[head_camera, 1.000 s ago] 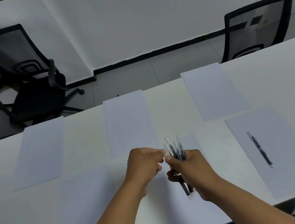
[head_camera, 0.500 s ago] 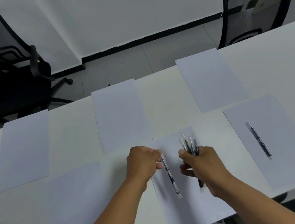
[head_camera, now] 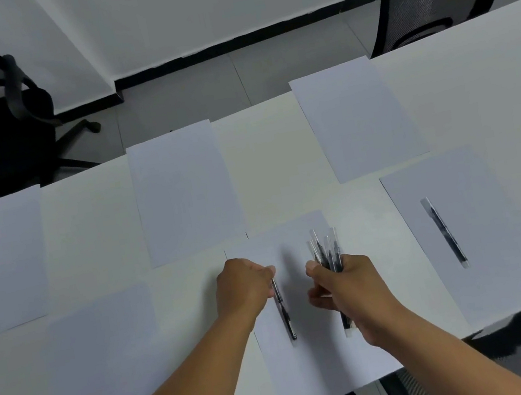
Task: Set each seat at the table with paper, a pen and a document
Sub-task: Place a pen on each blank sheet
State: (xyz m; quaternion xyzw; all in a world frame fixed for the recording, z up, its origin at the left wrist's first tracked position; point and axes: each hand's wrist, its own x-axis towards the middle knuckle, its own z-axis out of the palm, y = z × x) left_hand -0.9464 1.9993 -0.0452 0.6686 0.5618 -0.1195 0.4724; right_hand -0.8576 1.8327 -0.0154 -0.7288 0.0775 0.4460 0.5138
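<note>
Since a moment ago we have lowered our left hand (head_camera: 244,284), pinching one pen (head_camera: 284,312) (long axis running toward us) onto the near middle sheet (head_camera: 319,370), just left of our right hand (head_camera: 347,289) gripping the pen bundle (head_camera: 327,251).

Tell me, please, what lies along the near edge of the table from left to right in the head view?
Bare sheet → left hand → single pen on the middle sheet → right hand gripping a bundle of pens → right sheet with a laid pen.
</note>
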